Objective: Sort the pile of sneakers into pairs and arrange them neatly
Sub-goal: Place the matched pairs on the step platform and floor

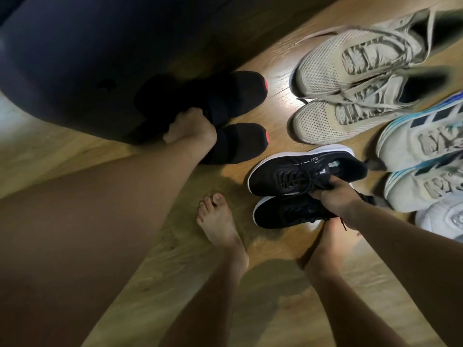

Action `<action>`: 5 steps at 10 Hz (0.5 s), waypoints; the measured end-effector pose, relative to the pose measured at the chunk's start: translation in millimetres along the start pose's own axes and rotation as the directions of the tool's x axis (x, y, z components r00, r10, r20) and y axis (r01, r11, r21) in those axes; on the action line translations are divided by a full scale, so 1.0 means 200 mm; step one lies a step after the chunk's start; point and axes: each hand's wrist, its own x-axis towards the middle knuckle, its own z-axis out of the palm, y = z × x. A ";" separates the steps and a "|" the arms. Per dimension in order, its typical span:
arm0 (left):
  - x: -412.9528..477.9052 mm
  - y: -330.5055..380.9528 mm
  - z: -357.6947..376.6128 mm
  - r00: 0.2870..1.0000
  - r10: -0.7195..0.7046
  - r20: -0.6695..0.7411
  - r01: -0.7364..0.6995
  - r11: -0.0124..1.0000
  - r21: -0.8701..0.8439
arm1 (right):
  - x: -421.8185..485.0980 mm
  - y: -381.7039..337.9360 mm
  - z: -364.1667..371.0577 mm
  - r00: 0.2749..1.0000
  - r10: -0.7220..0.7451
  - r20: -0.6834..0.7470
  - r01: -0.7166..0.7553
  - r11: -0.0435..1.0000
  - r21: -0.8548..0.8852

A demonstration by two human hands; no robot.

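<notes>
Down at the wooden floor (155,259), the left hand (190,128) grips two black knit sneakers with red toe tips (225,96) — side by side. Nearby, the right hand (335,196) grips two black white-soled mesh sneakers (288,169)

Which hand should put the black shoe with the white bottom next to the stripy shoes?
Right, probably. The right hand already grips that black sneaker, right beside the striped sneakers. The left hand is farther off and busy gripping the red-toed black shoes.
</notes>
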 end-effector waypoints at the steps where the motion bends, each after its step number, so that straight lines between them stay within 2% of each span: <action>1: 0.05 -0.06 0.10 0.999 -0.006 -0.054 0.004 0.999 -0.036 | -0.01 0.01 0.00 1.000 0.001 -0.005 -0.001 1.000 0.002; 2: 0.00 -0.12 0.18 0.990 -0.016 0.141 0.056 0.956 -0.288 | -0.01 0.00 0.00 1.000 -0.004 -0.006 0.004 1.000 0.002; 3: 0.04 -0.15 0.20 0.967 -0.018 0.256 0.155 0.835 -0.528 | 0.00 0.00 -0.01 1.000 -0.006 -0.009 0.006 1.000 0.004; 4: 0.07 -0.18 0.24 0.977 -0.071 0.200 0.190 0.707 -0.681 | 0.00 0.05 0.01 0.998 -0.029 -0.052 0.029 1.000 0.002; 5: 0.04 -0.18 0.25 0.980 -0.114 0.164 0.197 0.687 -0.699 | -0.01 0.09 0.02 0.994 -0.050 -0.101 0.053 0.998 0.032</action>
